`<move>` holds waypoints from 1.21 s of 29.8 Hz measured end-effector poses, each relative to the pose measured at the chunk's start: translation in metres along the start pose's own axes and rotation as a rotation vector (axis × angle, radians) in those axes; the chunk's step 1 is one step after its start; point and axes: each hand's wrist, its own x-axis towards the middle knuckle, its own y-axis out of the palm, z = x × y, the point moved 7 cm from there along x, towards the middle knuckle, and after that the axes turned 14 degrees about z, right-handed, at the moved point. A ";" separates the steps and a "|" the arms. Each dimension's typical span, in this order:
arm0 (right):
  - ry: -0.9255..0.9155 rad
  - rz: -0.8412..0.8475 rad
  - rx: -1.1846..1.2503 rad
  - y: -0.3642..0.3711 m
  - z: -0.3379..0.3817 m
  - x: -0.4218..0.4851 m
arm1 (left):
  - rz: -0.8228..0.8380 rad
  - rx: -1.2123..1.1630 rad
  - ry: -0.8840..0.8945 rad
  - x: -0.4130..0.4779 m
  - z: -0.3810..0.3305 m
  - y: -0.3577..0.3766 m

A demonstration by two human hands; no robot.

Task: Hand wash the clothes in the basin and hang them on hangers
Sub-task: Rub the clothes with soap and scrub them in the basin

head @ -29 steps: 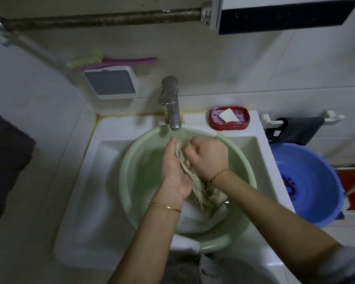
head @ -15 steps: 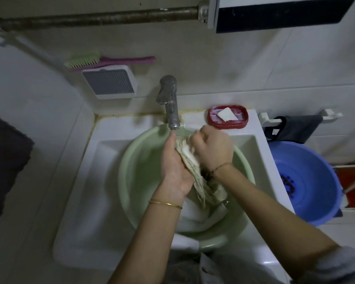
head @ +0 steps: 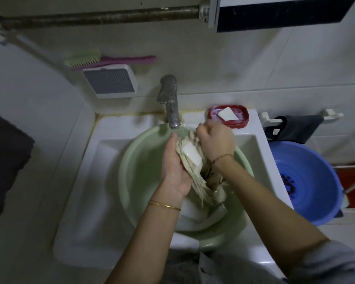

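Observation:
A pale green basin point(head: 131, 173) sits in the white sink point(head: 103, 181), with white cloth point(head: 193, 218) lying in its bottom. Above it I hold a wet, bunched beige garment point(head: 201, 181). My left hand point(head: 172, 169) lies along the garment's left side with fingers stretched straight towards the tap, supporting it. My right hand point(head: 215, 142) grips the garment's upper end in a fist, just below the tap. A white rectangular patch point(head: 192, 155) shows on the cloth between the hands; I cannot tell whether it is a label or soap.
A metal tap point(head: 170, 103) stands at the sink's back edge. A red soap dish point(head: 242, 119) with a white bar point(head: 228, 114) sits to its right. A blue basin point(head: 316, 181) stands lower right, under a dark cloth point(head: 295, 128) on a rail. A brush point(head: 103, 60) rests on the wall box.
My right hand has slid up the garment towards the tap, uncovering the white patch. My left hand has stayed under the cloth.

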 end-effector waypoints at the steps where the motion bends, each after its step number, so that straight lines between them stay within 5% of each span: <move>1: -0.004 -0.027 -0.005 -0.002 0.000 0.000 | 0.000 -0.004 0.006 0.000 -0.001 0.001; 5: -0.347 0.000 -0.136 0.019 0.033 -0.036 | -0.060 0.040 0.002 0.003 -0.007 -0.011; 9: -0.027 -0.003 -0.012 0.002 -0.001 0.001 | -0.022 0.020 -0.022 0.001 -0.001 -0.002; 13: -0.373 0.006 -0.148 0.021 0.031 -0.037 | -0.056 0.002 -0.008 0.002 -0.004 -0.012; 17: -0.041 -0.009 -0.024 0.001 0.000 0.000 | -0.011 -0.005 -0.013 0.003 -0.002 -0.002; 21: -0.372 0.006 -0.143 0.021 0.035 -0.040 | -0.045 -0.003 0.001 0.006 -0.007 -0.013; 25: -0.024 0.010 0.005 0.002 -0.001 -0.001 | 0.005 -0.015 -0.017 0.006 -0.001 -0.006; 30: -0.353 -0.010 -0.141 0.019 0.034 -0.042 | -0.064 -0.006 -0.009 0.007 -0.003 -0.012; 33: -0.013 -0.030 0.049 0.002 0.000 -0.005 | -0.013 -0.015 -0.003 0.009 -0.002 -0.003; 36: -0.107 -0.043 -0.027 0.007 0.007 -0.012 | -0.014 -0.049 0.003 0.007 -0.003 -0.005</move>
